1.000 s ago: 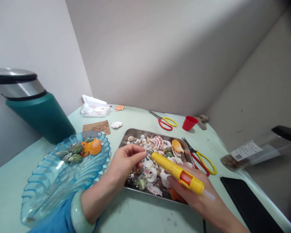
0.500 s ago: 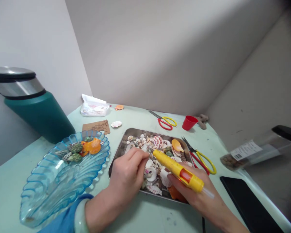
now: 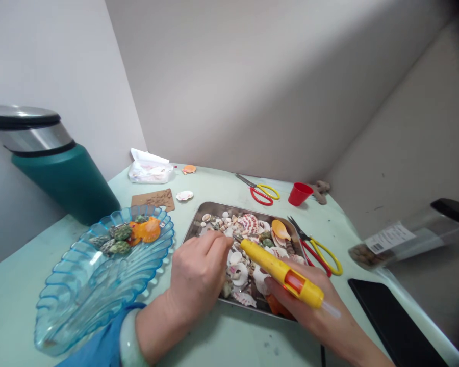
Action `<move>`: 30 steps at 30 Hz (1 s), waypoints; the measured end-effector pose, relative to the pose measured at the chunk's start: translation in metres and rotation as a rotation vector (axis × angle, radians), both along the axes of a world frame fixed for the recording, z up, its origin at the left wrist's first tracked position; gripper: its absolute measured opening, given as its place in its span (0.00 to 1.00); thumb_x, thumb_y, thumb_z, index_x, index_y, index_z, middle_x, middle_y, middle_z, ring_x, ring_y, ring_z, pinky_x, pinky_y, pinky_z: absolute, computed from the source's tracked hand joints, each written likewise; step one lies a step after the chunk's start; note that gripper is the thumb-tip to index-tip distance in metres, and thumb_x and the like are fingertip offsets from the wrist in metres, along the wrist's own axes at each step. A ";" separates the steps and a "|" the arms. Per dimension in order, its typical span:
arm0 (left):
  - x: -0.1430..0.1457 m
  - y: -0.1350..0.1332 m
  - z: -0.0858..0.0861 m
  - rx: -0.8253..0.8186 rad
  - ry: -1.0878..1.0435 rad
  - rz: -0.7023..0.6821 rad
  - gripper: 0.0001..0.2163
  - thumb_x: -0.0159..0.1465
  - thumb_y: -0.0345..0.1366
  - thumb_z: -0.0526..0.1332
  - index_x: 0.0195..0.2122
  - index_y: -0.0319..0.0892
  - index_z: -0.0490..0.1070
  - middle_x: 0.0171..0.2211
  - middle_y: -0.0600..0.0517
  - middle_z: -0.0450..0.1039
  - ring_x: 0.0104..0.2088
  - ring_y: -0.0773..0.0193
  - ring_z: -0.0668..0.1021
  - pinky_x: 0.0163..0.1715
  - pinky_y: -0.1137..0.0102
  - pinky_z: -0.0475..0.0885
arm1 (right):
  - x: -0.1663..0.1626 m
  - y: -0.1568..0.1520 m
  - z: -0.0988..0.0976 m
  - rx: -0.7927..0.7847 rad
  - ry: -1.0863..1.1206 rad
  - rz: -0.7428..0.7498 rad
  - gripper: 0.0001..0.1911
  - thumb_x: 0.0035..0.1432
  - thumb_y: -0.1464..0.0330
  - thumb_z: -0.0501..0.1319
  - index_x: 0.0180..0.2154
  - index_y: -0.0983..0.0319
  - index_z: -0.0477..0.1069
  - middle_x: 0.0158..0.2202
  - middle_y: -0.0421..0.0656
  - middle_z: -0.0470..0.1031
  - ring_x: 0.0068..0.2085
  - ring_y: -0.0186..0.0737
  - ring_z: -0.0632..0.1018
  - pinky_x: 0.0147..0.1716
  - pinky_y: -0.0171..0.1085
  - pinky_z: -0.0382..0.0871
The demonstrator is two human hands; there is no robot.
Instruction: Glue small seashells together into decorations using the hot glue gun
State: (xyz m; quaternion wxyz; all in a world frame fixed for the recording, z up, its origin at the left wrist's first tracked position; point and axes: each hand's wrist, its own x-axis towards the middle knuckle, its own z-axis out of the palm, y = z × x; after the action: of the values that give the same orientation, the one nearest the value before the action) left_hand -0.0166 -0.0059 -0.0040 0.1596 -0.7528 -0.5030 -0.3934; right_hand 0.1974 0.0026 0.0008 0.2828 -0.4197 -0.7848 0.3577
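Observation:
My right hand [image 3: 309,306] is wrapped around a yellow glue gun [image 3: 275,266], with a clear glue stick poking out of its back end. The metal nozzle points up and left, close to the fingertips of my left hand [image 3: 199,267]. That left hand is closed in a pinch, its knuckles toward me; whatever it holds is hidden behind the fingers. Both hands are over a metal tray [image 3: 248,309] full of seashells [image 3: 239,272], white, striped, green and orange. A yellow-orange shell [image 3: 280,229] lies at the tray's far right.
At left, a blue clear dish [image 3: 103,290] holds green and orange shells, with a teal bottle [image 3: 69,178] behind it. Scissors [image 3: 317,250] lie right of the tray, another pair [image 3: 262,191] behind, near a red cup [image 3: 300,194]. A black phone-like slab [image 3: 390,321] and a clear jar [image 3: 390,242] are at right.
My left hand has rolled slightly and its fingertips have shifted a little left, near the nozzle. The glue gun stays in my right hand, almost unmoved; the whole view has shifted slightly.

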 end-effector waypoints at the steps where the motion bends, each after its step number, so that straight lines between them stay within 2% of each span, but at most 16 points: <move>1: 0.000 0.000 0.000 0.000 -0.001 0.001 0.05 0.61 0.25 0.58 0.34 0.40 0.72 0.32 0.50 0.77 0.31 0.64 0.78 0.30 0.71 0.69 | 0.000 0.000 0.000 -0.001 0.005 0.003 0.10 0.61 0.64 0.57 0.28 0.59 0.64 0.27 0.37 0.68 0.28 0.35 0.67 0.29 0.35 0.61; 3: -0.001 0.000 0.000 -0.026 -0.031 -0.001 0.05 0.62 0.26 0.58 0.34 0.40 0.72 0.32 0.50 0.77 0.31 0.63 0.78 0.30 0.71 0.69 | 0.000 0.000 0.001 0.000 0.009 0.011 0.11 0.61 0.64 0.57 0.27 0.59 0.63 0.25 0.37 0.67 0.26 0.35 0.66 0.27 0.34 0.61; 6: -0.002 0.003 0.001 -0.161 -0.197 -0.026 0.05 0.62 0.27 0.58 0.34 0.39 0.72 0.31 0.50 0.76 0.31 0.64 0.77 0.31 0.72 0.70 | 0.001 0.000 0.001 -0.006 0.007 0.008 0.12 0.62 0.64 0.56 0.27 0.59 0.63 0.25 0.37 0.67 0.26 0.35 0.66 0.26 0.34 0.60; 8: -0.003 0.006 0.002 -0.288 -0.362 -0.031 0.04 0.61 0.29 0.59 0.32 0.40 0.73 0.29 0.51 0.76 0.30 0.65 0.76 0.30 0.72 0.69 | 0.001 -0.001 0.001 -0.011 0.003 0.000 0.11 0.62 0.63 0.56 0.28 0.59 0.64 0.26 0.37 0.68 0.27 0.35 0.67 0.27 0.34 0.61; 12: -0.003 0.012 0.006 -0.598 -0.732 -0.035 0.03 0.58 0.34 0.61 0.31 0.41 0.73 0.20 0.55 0.71 0.21 0.67 0.72 0.21 0.74 0.64 | 0.000 -0.001 0.001 0.015 0.017 -0.021 0.11 0.62 0.64 0.57 0.27 0.59 0.64 0.26 0.37 0.67 0.26 0.34 0.67 0.27 0.34 0.62; 15: -0.001 0.015 0.009 -0.847 -1.043 -0.117 0.06 0.56 0.38 0.63 0.30 0.40 0.72 0.16 0.56 0.68 0.17 0.68 0.70 0.18 0.74 0.62 | -0.001 -0.001 0.002 0.024 0.034 -0.046 0.13 0.62 0.64 0.56 0.26 0.60 0.63 0.25 0.36 0.66 0.25 0.33 0.66 0.25 0.34 0.61; 17: 0.000 0.016 0.011 -0.949 -1.199 -0.161 0.08 0.54 0.38 0.65 0.29 0.39 0.71 0.15 0.57 0.68 0.17 0.69 0.69 0.19 0.75 0.61 | -0.002 -0.001 0.004 0.033 0.030 -0.041 0.12 0.62 0.64 0.56 0.26 0.60 0.64 0.25 0.37 0.67 0.25 0.34 0.67 0.25 0.34 0.61; 24: -0.002 0.015 0.008 -1.040 -1.462 -0.257 0.10 0.53 0.37 0.68 0.31 0.38 0.72 0.13 0.58 0.67 0.16 0.73 0.67 0.20 0.77 0.59 | -0.002 -0.002 0.006 0.102 -0.021 0.015 0.10 0.60 0.68 0.56 0.26 0.60 0.65 0.24 0.37 0.68 0.24 0.34 0.67 0.26 0.35 0.61; 30: -0.004 0.016 0.007 -1.040 -1.492 -0.286 0.10 0.53 0.38 0.68 0.31 0.38 0.71 0.14 0.58 0.67 0.17 0.74 0.68 0.21 0.77 0.60 | -0.001 -0.002 0.002 0.096 0.044 -0.029 0.08 0.60 0.67 0.57 0.28 0.60 0.66 0.25 0.37 0.68 0.25 0.34 0.68 0.26 0.34 0.62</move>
State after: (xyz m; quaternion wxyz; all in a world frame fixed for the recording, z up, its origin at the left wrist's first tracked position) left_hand -0.0202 0.0099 0.0026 -0.6148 -0.3360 -0.4913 -0.5174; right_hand 0.1960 0.0008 0.0027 0.3248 -0.4089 -0.7887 0.3245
